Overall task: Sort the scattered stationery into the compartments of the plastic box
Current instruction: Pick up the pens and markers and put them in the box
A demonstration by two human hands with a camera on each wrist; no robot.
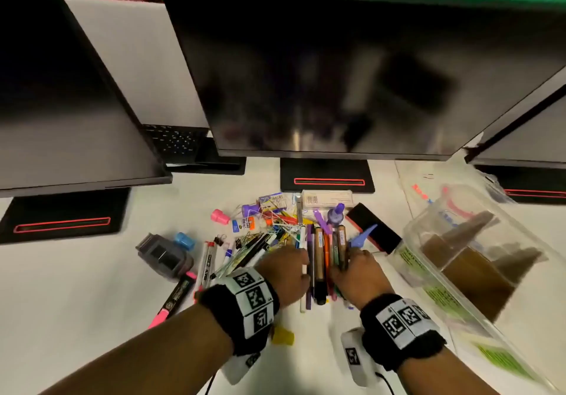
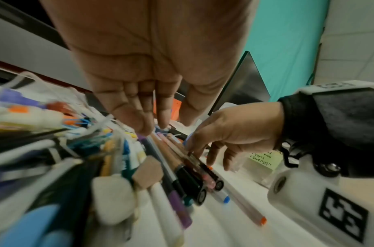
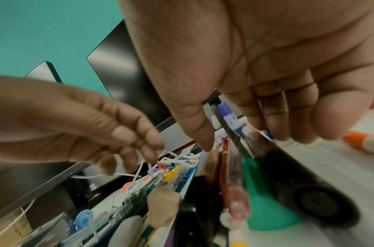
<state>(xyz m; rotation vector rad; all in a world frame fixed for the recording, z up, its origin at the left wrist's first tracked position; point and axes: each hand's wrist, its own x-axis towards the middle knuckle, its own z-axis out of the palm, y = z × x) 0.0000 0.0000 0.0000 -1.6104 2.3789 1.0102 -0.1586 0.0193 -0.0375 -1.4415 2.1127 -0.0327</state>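
Both hands flank a bundle of pens and markers lying side by side on the white desk. The left hand has its fingers straight and together, pressing against the near-left side of the bundle. The right hand has its fingers lowered onto the bundle's right side; whether they curl round a pen or only push cannot be told from the blurred wrist views.

The pens are light, stiff and smooth-barrelled; they roll readily and slip past one another when squeezed. Hold is best taken across the middle of the barrels, from both sides at once, so the ends stay level.

The plastic box stands just right of the right hand, tilted, its clear walls and brown dividers blurred; its compartments cannot be counted. Beyond the fingertips lies a tangle of paper clips and binder clips. A yellow item is partly hidden under the left wrist.
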